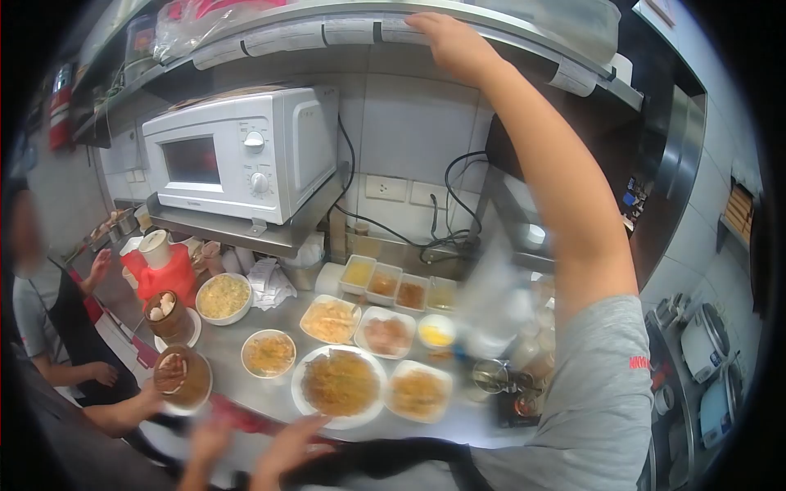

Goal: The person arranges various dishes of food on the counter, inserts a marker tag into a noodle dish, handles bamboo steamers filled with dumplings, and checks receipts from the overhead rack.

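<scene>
My right hand (pixel 454 45) is raised to the metal shelf edge, its fingers closed at the end of a printed paper slip (pixel 399 33) in the rail. Low in the view, my left hand (pixel 286 450) is slightly blurred, fingers stretched out beside the near rim of a large white plate (pixel 378 401) of brownish-orange food. Right of that plate stands a square white bowl (pixel 420 391) of similar food. Behind are a round bowl of topped food (pixel 268 353), a dish of pale shreds (pixel 330 319) and a dish of pinkish pieces (pixel 385 334).
A white microwave (pixel 237 155) stands on a wall bracket. Several small condiment tubs (pixel 409 292) line the counter's back. At left, co-workers' hands (pixel 147 401) are near a brown pot (pixel 184 380); another blurred hand (pixel 209 442) is below. Jars (pixel 528 356) stand right. Cords (pixel 393 239) hang behind.
</scene>
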Available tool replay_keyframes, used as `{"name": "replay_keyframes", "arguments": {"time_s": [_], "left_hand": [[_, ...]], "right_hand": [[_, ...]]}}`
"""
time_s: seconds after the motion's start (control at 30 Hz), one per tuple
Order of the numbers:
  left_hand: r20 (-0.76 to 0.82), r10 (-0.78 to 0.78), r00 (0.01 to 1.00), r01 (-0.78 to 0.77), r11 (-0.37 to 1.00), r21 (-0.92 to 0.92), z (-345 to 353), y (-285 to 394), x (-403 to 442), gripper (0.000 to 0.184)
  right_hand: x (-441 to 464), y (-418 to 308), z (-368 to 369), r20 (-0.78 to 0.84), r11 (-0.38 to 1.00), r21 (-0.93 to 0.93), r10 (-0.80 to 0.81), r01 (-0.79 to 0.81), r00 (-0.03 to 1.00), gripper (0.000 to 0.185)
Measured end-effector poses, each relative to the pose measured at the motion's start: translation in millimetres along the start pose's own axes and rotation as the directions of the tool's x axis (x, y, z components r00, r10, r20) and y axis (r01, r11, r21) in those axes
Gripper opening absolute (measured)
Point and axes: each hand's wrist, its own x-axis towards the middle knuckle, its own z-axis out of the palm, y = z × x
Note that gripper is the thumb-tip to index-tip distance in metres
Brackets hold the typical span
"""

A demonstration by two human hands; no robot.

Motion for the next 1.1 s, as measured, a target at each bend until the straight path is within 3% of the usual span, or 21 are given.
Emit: {"name": "replay_keyframes", "arguments": {"time_s": [0.13,0.17,0.23,0.27,0.33,0.37,0.4,0.47,0.5,0.53,0.57,0.67,0.7,0.73,0.8,0.83,0.9,0.93,0.97,1.03,1.1], "left_hand": [[-0.077,0.017,0.997,-0.013,0.999,0.042,11,-29,-17,0.059],[-0.095,0.041,0.995,-0.035,0.997,0.071,13,-33,-19,0.059],[-0.084,0.033,0.996,-0.027,0.997,0.075,6,-30,-17,0.059],[-0.083,-0.058,0.995,0.057,0.998,-0.004,0,-18,-18,0.059],[-0.134,0.039,0.990,-0.030,0.997,0.069,-1,-25,-18,0.059],[-0.061,-0.051,0.997,0.051,0.999,0.013,-3,-21,-18,0.065],[-0.032,-0.078,0.996,0.079,0.996,0.032,-5,-18,-17,0.063],[-0.055,-0.057,0.997,0.048,0.986,-0.162,-11,-19,-15,0.060],[-0.157,-0.018,0.987,-0.013,0.980,-0.200,-9,-30,-14,0.054],[-0.222,-0.161,0.962,0.045,0.891,-0.451,-5,-38,-14,0.044],[-0.254,-0.302,0.919,0.060,0.742,-0.667,-2,-48,-14,0.035],[-0.403,-0.557,0.726,-0.051,0.541,-0.840,5,-92,-18,0.016],[-0.480,-0.585,0.654,-0.151,0.520,-0.841,-4,-101,-19,0.013],[-0.544,-0.613,0.574,-0.249,0.502,-0.828,-17,-111,-18,0.010],[-0.679,-0.622,0.390,-0.455,0.511,-0.729,-59,-129,-14,0.007],[-0.748,-0.600,0.286,-0.553,0.534,-0.640,-89,-138,-10,0.007],[-0.714,-0.690,-0.118,-0.580,0.631,-0.514,-139,-199,-6,0.012],[-0.674,-0.709,-0.207,-0.490,0.671,-0.556,-160,-249,-12,0.014],[-0.636,-0.713,-0.296,-0.396,0.697,-0.598,-175,-294,-23,0.016],[-0.569,-0.804,-0.172,-0.097,0.589,-0.802,-191,-368,-46,0.018],[-0.538,-0.826,-0.169,0.128,0.523,-0.843,-205,-406,-41,0.021]], "right_hand": [[-16,31,5,0.142,0.967,-0.255,0.035,0.003,0.989,0.039],[-34,40,1,0.071,0.926,-0.378,0.029,0.000,0.997,0.031],[-62,86,-1,-0.069,0.920,-0.388,-0.082,0.049,0.994,0.049],[-80,113,-6,-0.019,0.910,-0.415,0.010,-0.016,1.000,0.050],[-105,156,-19,-0.062,0.947,-0.301,-0.140,0.115,0.988,0.055],[-116,158,-17,0.045,0.952,-0.288,0.127,-0.108,0.991,0.039],[-97,116,-55,0.392,0.752,-0.562,-0.124,0.345,0.911,0.048],[-87,72,-74,0.268,0.935,-0.341,0.194,-0.095,0.944,0.047],[-91,81,-75,0.187,0.916,-0.376,-0.076,0.143,0.979,0.049],[-91,50,-80,0.091,0.957,-0.269,-0.089,0.110,0.992,0.047],[-91,20,-90,-0.010,0.983,-0.164,-0.086,0.083,0.996,0.045],[-89,-18,-113,-0.106,0.868,-0.163,-0.488,0.469,0.866,0.033],[-101,-53,-120,-0.099,0.965,0.079,-0.243,0.251,0.965,0.028],[-105,-50,-124,-0.151,0.913,0.148,-0.360,0.381,0.921,0.026],[-116,-85,-145,-0.126,0.915,0.123,-0.370,0.385,0.921,0.023],[-125,-101,-155,-0.149,0.935,0.071,-0.335,0.348,0.930,0.025],[-142,-133,-173,-0.194,0.964,-0.027,-0.263,0.263,0.945,0.029],[-123,-142,-169,-0.265,0.854,0.151,-0.451,0.498,0.853,0.041],[-121,-157,-176,-0.209,0.861,0.011,-0.495,0.508,0.844,0.035],[-131,-150,-191,-0.278,0.872,0.059,-0.453,0.485,0.847,0.036],[-130,-155,-197,-0.267,0.917,0.083,-0.356,0.389,0.896,0.035]]}}
